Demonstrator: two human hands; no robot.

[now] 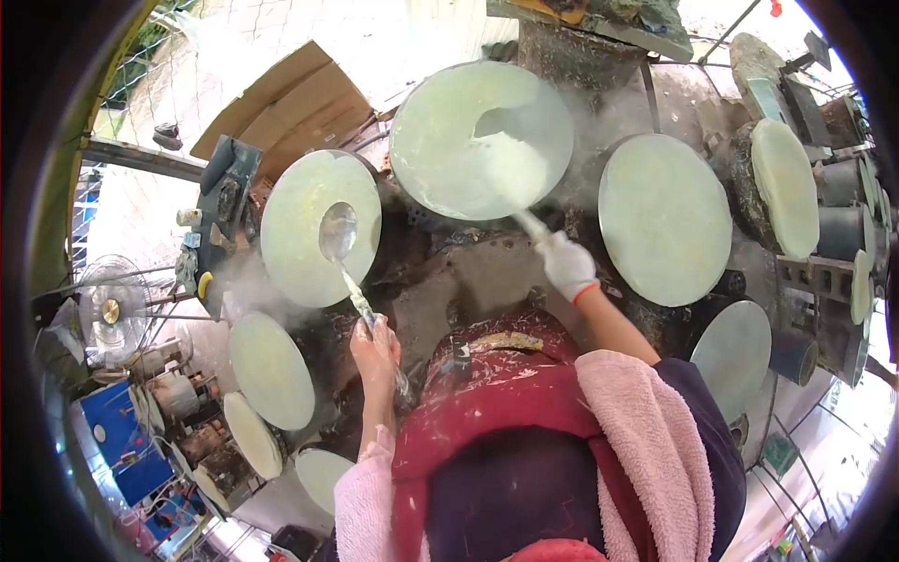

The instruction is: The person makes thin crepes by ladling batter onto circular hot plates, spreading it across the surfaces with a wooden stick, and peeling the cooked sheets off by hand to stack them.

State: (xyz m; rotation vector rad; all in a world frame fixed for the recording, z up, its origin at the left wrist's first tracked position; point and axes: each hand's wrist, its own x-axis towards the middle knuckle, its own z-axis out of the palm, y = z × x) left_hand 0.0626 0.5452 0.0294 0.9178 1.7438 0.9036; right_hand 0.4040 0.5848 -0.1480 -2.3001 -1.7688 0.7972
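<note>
Well — left grip (375, 350): clenched around the ladle (338, 230), bowl over the left griddle (366, 245).
Right grip (569, 266): closed on a blurred spreader (532, 225) at the middle griddle (554, 126).
Batter (435, 155): low, even strokes should close the grey patch (496, 122) — light pressure.

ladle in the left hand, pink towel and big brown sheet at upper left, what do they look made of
The ladle looks like smooth metal, perhaps stainless steel: its bowl is grey with bright reflections. The pink towel seems to be soft terry cloth, given its nubby pile. The brown sheet looks like matt cardboard, being tan and creased.
</note>
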